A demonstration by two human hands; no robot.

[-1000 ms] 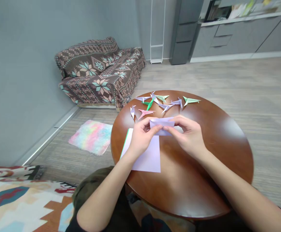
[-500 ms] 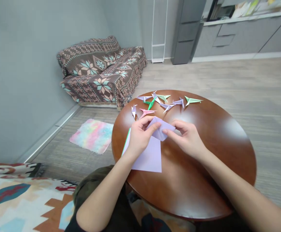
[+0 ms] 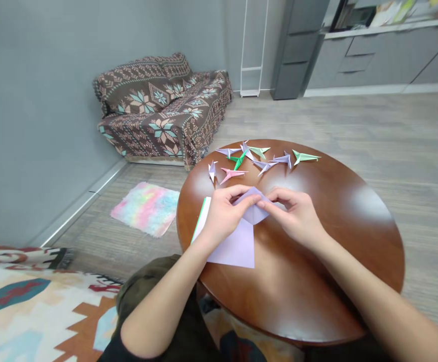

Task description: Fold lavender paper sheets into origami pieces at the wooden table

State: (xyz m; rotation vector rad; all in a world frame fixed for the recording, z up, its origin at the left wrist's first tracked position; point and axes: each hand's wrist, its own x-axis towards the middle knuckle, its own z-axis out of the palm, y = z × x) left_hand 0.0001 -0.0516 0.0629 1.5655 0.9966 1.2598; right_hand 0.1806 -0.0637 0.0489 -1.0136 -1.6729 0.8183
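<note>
A small lilac folded paper [image 3: 254, 210] is pinched between both hands just above the round brown table [image 3: 339, 236]. My left hand [image 3: 224, 213] grips its left side with thumb and fingers closed. My right hand [image 3: 296, 215] pinches its right side the same way. Under my left hand lies a flat stack of square sheets, lilac paper [image 3: 236, 246] on top with a green edge showing. Several folded paper cranes [image 3: 258, 158] in lilac, green and pink lie in a row at the table's far edge.
A patterned brown sofa [image 3: 162, 110] stands against the grey wall at the back left. A pastel fluffy mat [image 3: 145, 207] lies on the floor left of the table. A patterned rug [image 3: 23, 306] covers the near left. Grey cabinets [image 3: 373, 55] line the back right.
The lilac paper has been turned between my fingers from a flat strip into a pointed shape. Both hands stayed close together over the table's middle.
</note>
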